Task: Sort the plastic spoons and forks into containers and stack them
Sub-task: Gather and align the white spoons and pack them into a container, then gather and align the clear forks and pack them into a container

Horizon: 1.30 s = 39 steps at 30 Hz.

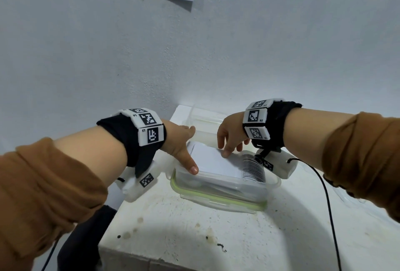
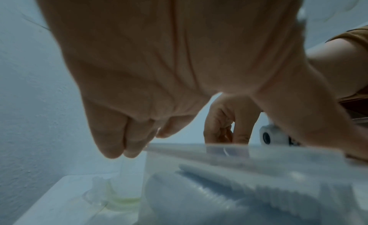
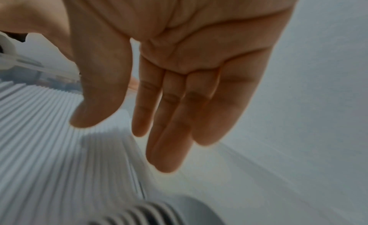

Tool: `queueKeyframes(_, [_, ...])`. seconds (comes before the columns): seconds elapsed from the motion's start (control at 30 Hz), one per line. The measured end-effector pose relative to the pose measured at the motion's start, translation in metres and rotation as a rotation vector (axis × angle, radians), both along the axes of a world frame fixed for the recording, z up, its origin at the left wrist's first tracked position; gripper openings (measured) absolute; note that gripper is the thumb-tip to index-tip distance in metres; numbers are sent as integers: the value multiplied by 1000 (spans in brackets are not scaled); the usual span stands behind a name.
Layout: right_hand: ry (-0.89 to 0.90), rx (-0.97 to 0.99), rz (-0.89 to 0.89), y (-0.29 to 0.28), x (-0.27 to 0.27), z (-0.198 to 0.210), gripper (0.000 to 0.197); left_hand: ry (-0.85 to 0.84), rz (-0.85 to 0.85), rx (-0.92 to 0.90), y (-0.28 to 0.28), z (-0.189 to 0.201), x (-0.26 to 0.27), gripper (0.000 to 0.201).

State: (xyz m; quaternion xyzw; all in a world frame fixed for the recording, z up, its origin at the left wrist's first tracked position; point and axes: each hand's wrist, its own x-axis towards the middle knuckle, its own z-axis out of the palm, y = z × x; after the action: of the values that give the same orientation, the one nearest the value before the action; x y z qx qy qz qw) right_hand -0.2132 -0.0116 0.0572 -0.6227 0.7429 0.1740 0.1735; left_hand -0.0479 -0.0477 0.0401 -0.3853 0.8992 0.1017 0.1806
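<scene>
A white table (image 1: 216, 238) stands against the wall. It has small dark spots and stains on its top. A clear box with a green edge (image 1: 218, 202) sits on the table. Another clear box (image 1: 205, 119) sits behind the green-edged box, close to the wall. A thin black cord (image 1: 331, 212) runs over the table, right of the green-edged box

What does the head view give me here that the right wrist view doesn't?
Head view only: the whole stack, a clear container on a green-rimmed lid, another container behind by the wall, the table, and the left hand with its thumb on the top container's rim. Right wrist view only: the right hand's straight fingers seen from the palm side. Both: the right hand over the packed white cutlery.
</scene>
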Motion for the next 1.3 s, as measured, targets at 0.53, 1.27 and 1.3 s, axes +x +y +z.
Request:
queueKeyframes(0.53, [-17, -161, 40, 30, -41, 39, 16, -15, 17, -117, 9, 40, -41, 72])
queueKeyframes(1.27, [84, 55, -232, 189, -252, -10, 17, -96, -329, -173, 138, 43, -265, 53])
queueKeyframes(1.3, [80, 73, -227, 192, -255, -15, 20, -89, -328, -163, 140, 42, -272, 53])
